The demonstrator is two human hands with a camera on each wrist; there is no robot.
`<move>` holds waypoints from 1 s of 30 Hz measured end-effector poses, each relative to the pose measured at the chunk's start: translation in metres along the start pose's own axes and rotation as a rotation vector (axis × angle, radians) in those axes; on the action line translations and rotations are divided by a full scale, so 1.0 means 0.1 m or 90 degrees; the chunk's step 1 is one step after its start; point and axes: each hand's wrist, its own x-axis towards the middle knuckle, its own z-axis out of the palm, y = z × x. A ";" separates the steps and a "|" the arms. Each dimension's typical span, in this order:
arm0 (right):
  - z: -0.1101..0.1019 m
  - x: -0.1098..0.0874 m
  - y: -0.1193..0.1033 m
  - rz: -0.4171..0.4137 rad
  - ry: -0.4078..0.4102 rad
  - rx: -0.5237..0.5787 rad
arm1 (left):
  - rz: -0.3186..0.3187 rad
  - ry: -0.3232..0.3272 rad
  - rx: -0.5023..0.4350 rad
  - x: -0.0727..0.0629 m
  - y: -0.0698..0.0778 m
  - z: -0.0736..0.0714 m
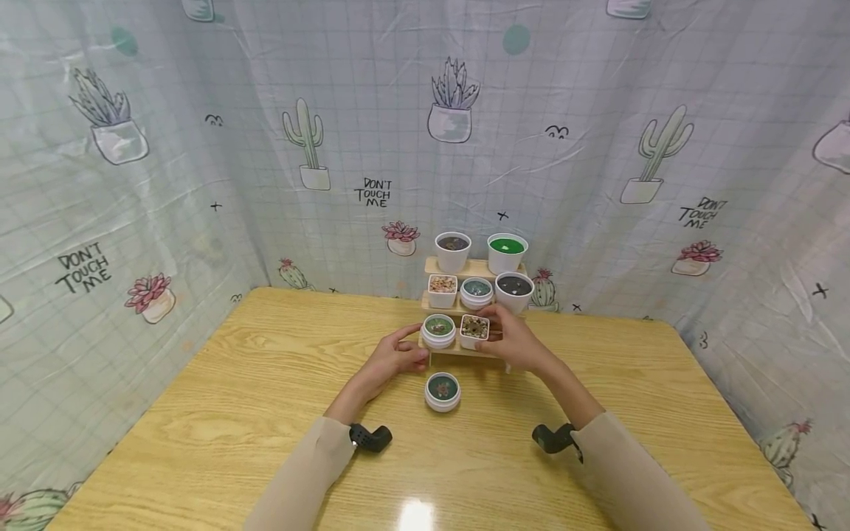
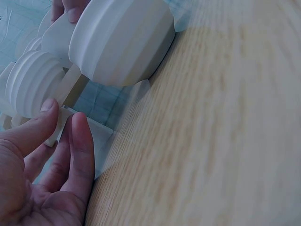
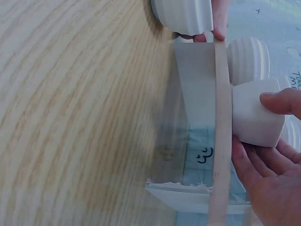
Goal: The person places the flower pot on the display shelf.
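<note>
A tiered wooden shelf stand (image 1: 479, 353) holds small white pots. At the left end of its lowest tier, my left hand (image 1: 392, 360) grips the board, thumb above and fingers below, beside a round ribbed pot (image 1: 438, 338) with green filling. My right hand (image 1: 521, 343) holds a square white pot (image 3: 256, 115) filled with pebbly material on the same tier, thumb on one side and fingers on the other. The pot's base is against or very near the board. On the table in front stands another round pot (image 1: 443, 398) with dark green filling and a reddish rosette.
The middle tier carries a square pot (image 1: 442, 296), a round pot (image 1: 476, 299) and a dark-filled cup (image 1: 514, 295). Two cups, one grey-brown (image 1: 453, 258) and one green-filled (image 1: 508, 259), stand on top. A cactus-print curtain (image 1: 372, 147) hangs behind the wooden table (image 1: 279, 354).
</note>
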 end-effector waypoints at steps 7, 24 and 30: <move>0.03 -0.01 -0.01 0.009 0.020 0.031 | -0.002 -0.001 -0.003 0.00 0.01 0.00; 0.06 -0.03 0.05 0.023 0.032 0.101 | -0.001 -0.002 -0.004 0.02 0.03 -0.01; 0.07 -0.11 0.06 0.012 0.033 0.074 | -0.009 -0.002 -0.011 0.02 0.03 -0.02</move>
